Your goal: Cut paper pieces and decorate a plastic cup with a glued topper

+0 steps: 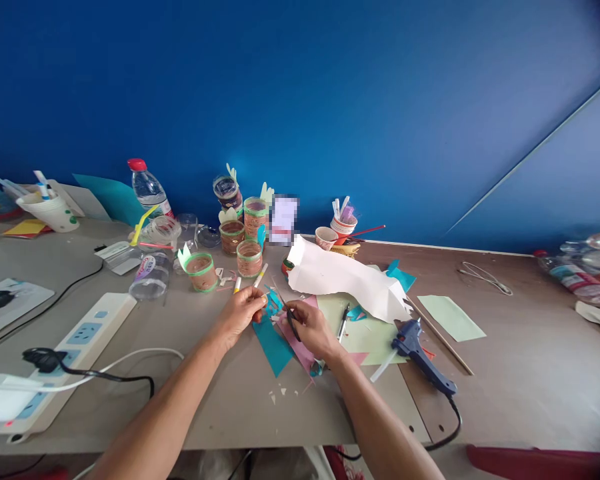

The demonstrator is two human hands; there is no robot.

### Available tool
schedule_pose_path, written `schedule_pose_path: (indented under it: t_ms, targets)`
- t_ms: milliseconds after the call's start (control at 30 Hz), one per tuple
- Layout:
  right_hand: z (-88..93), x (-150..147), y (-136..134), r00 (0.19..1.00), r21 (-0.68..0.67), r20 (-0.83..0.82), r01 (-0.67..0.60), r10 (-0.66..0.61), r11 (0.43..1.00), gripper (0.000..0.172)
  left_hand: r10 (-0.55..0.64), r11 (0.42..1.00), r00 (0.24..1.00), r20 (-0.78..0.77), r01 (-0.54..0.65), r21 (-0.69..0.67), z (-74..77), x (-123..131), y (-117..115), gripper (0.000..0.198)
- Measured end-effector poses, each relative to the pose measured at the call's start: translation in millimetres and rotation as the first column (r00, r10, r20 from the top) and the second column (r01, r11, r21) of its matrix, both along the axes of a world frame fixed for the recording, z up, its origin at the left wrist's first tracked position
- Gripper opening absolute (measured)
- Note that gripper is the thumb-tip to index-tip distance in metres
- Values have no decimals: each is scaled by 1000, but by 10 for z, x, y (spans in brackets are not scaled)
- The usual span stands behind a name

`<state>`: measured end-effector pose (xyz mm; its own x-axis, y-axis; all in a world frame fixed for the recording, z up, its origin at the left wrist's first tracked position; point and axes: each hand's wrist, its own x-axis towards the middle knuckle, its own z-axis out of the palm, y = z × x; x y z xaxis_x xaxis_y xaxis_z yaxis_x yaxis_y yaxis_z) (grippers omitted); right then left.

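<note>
My right hand (313, 327) grips dark-handled scissors (293, 325), their blades pointing toward my left hand. The fingers of my left hand (243, 312) pinch a small piece of blue paper (273, 301), partly hidden by the fingertips. Beneath both hands lie a teal paper sheet (275, 348) and a pink paper strip (304, 352), with small scraps around them. Beyond my left hand stands a brown cup with green rims (250, 259); another such cup (201, 272) is to its left, with pale petal-like paper on its rim.
A blue glue gun (420, 353) lies right of my right hand, beside a wooden stick (445, 340). Crumpled white paper (347, 277) lies behind. A power strip (83, 353) with cables occupies the left. A red-capped bottle (149, 187) stands near the blue wall.
</note>
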<state>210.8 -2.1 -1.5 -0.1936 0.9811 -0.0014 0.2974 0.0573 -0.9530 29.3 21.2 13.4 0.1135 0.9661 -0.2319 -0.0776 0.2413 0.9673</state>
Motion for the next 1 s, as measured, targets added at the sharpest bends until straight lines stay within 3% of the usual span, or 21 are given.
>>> schedule_pose_path:
  t_ms: [200,467,600,733,1000]
  targets:
    - [73,2,43,920,-116,-351,144,-176,983,28,-16,1000,997,74,17,-17,36,16,-19,29]
    - [122,-10,27,905,-122,-383,147,-184,981,28,52,998,991,125,-54,10,14,17,2,27]
    - [73,-20,16,945,-37,-313,84,-92,996,27,96,995,980,175,-100,17,55,38,-14,28]
    - [56,-20,-23,994,76,-106,26,-18,997,26,77,997,982,172,-81,16,100,46,-41,29]
    - [42,-50,-60,995,181,90,-57,41,982,30,33,999,984,177,-35,9,29,35,-21,30]
